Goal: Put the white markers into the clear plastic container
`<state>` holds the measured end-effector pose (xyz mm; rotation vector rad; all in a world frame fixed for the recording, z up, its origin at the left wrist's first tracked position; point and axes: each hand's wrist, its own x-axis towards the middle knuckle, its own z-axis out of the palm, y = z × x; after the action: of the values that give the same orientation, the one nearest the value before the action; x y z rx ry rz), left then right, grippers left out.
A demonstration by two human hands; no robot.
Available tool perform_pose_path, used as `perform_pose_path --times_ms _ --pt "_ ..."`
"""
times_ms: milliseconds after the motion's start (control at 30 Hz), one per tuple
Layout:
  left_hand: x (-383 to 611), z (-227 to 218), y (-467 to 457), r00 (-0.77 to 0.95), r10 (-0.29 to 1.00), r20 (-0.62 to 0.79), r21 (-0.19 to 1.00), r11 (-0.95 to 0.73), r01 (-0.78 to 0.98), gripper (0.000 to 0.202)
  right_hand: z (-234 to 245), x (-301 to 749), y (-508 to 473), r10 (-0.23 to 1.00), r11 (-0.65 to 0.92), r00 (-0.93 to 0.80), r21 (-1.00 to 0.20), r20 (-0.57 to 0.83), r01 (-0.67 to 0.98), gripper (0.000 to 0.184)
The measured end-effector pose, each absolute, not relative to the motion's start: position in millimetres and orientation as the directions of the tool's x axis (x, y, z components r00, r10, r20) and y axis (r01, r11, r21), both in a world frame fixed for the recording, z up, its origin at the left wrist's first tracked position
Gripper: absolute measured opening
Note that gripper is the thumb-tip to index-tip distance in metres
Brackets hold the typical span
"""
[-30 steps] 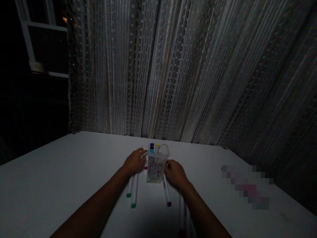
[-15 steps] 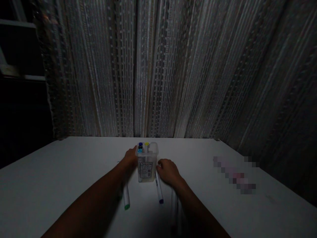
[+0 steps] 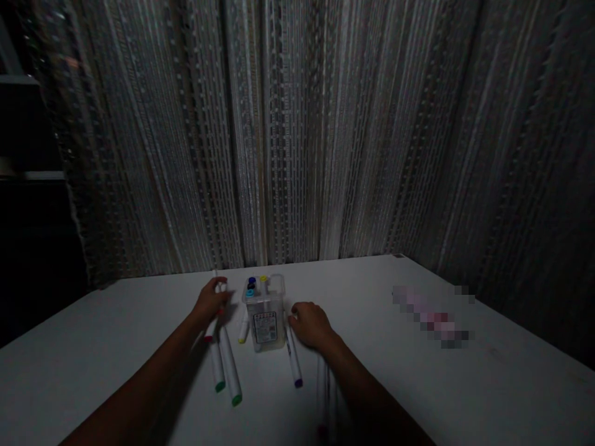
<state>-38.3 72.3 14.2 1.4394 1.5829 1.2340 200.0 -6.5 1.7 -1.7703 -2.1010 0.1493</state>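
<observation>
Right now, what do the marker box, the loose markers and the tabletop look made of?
Marker box: probably clear, glossy plastic; the marker caps inside show through its walls, and a printed label sits on the front.
Loose markers: likely smooth white plastic barrels with coloured end caps, green and purple among them.
Table: white, matte, flat; laminate or painted board, the dim light leaves it open.

A white bench (image 3: 116, 347) stands before a striped curtain (image 3: 297, 136); a dark window (image 3: 23, 186) shows at left.

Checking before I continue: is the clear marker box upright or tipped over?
Upright: the clear marker box stands on the table, open top up, marker caps poking out.
</observation>
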Motion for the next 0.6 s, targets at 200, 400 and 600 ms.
perform_pose_path --times_ms 200,400,600 --pt "-47 12 29 -0.219 0.973 -0.072 0.997 0.062 -0.051 0.045 -1 198 -4 0.965 0.199 -0.131 -0.313 0.226 0.929 0.029" --pt "-28 7 10 -0.139 0.984 -0.112 0.973 0.08 -0.218 0.049 1 196 -5 0.971 0.196 -0.142 -0.299 0.194 0.934 0.03" --pt "-11 -1 8 -0.099 0.988 -0.117 0.964 0.089 -0.25 0.048 2 194 -4 0.968 0.209 -0.153 -0.302 0.199 0.93 0.029"
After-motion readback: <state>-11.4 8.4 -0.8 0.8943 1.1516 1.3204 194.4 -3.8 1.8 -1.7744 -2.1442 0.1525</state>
